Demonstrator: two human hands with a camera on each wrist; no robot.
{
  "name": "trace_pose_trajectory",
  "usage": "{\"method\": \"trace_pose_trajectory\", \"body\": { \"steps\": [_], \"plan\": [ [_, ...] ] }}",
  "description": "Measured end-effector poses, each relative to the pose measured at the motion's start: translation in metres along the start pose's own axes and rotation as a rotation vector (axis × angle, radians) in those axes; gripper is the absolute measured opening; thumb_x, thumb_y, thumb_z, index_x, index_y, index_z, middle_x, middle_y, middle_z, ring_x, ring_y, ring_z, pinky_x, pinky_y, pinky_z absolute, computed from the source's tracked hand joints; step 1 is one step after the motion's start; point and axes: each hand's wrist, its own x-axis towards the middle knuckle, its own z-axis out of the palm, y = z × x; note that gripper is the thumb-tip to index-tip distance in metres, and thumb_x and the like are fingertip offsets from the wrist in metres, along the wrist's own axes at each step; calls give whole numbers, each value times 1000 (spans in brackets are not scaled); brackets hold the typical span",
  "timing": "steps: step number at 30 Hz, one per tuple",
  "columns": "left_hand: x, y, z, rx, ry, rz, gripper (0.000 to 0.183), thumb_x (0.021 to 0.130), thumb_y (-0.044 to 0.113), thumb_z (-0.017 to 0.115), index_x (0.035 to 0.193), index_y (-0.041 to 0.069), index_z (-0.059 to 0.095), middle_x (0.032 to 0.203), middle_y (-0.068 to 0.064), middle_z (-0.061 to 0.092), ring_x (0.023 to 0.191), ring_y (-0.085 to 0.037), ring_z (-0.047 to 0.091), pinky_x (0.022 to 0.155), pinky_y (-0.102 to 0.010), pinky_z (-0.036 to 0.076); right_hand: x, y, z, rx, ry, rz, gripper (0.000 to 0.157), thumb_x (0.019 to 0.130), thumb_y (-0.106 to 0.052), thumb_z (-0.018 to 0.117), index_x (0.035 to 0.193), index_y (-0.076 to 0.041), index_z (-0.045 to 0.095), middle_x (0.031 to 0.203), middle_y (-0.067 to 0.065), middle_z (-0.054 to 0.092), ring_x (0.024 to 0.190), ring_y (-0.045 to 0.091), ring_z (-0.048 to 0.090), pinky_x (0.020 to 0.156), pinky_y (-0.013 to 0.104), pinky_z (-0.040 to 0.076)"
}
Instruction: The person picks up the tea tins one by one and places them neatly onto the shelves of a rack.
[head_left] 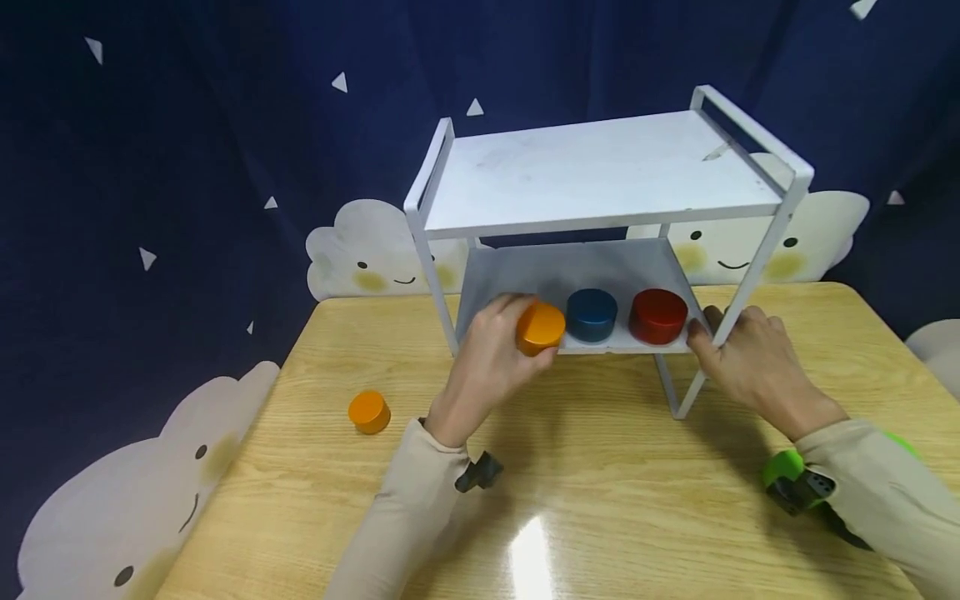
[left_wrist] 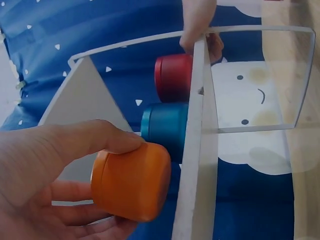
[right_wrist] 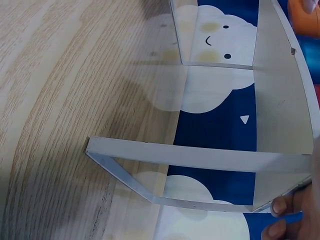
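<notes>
My left hand [head_left: 489, 354] holds an orange round tin [head_left: 542, 327] between thumb and fingers, at the front left of the white two-tier rack's lower shelf. In the left wrist view a small gap shows between this orange tin [left_wrist: 132, 182] and the shelf board [left_wrist: 192, 165]. Beside it on the lower shelf stand a blue tin [head_left: 592, 317] and, further right, a red tin [head_left: 657, 318]. The right hand [head_left: 757, 358] grips the rack [head_left: 600, 171] at its right side, thumb by the lower shelf's end and fingers beyond the leg.
Another orange tin [head_left: 369, 412] sits on the wooden table [head_left: 300, 500], left of the rack. A bright green object [head_left: 783, 467] lies partly hidden under the right forearm. Behind the table hangs a dark blue curtain [head_left: 225, 125] with clouds and triangles.
</notes>
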Motion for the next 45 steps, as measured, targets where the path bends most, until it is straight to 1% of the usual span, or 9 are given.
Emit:
{"method": "trace_pose_trajectory", "body": {
  "steps": [11,15,19,24,27,31,36,40,45],
  "plan": [
    [7,-17,13,-8,53,4,37,73,14,80,103,-3,66,96,-13,65,83,-23,59,73,-30,50,1,1,2,-19,16,-24,36,95,-31,43,63,-13,43,48,0,35,45,20,33,44,35,23],
    [9,-20,17,8,38,-24,41,76,19,79,107,-4,65,99,-14,64,84,-22,59,72,-29,51,0,1,2,-18,24,-33,36,94,-31,44,63,-13,42,48,0,34,43,20,32,43,34,22],
    [9,-21,19,2,26,-56,47,77,20,80,113,-4,63,105,-15,64,88,-24,59,75,-31,51,0,1,3,-22,27,-42,35,94,-30,44,63,-14,41,48,0,33,43,20,31,43,34,22],
    [5,-20,19,-6,60,-42,53,79,21,79,119,-6,57,112,-18,61,93,-27,59,79,-34,52,0,1,2,-36,34,-60,33,93,-29,45,64,-14,41,47,-1,32,43,19,31,44,34,21],
    [-4,-18,18,-2,102,-19,57,80,20,78,125,-5,54,119,-18,59,102,-29,57,88,-37,49,0,1,1,-56,34,-76,33,93,-29,45,64,-14,40,47,-2,31,43,19,30,44,34,21],
    [-22,-15,15,19,169,13,55,81,16,76,126,-5,53,124,-18,56,112,-32,52,98,-40,41,1,0,-1,-89,22,-77,33,93,-31,44,65,-14,41,47,-2,31,45,20,31,48,35,21],
    [-52,-15,13,-46,219,16,41,83,8,71,119,-6,59,119,-16,58,111,-29,53,97,-36,44,2,-1,-2,-98,15,-71,34,93,-32,44,65,-14,42,47,-2,31,46,20,31,49,35,21],
    [-71,-21,11,-71,223,-24,33,83,5,70,114,-4,63,115,-14,61,108,-27,57,95,-35,46,3,-1,-3,-98,22,-79,33,93,-31,44,65,-13,41,46,-2,31,45,20,31,48,35,21],
    [-86,-32,8,-41,182,-86,28,84,5,71,111,-3,65,114,-14,63,108,-28,58,94,-37,48,3,-1,-3,-100,14,-67,33,93,-32,43,65,-14,42,47,-2,32,47,21,32,50,35,21]
  ]
}}
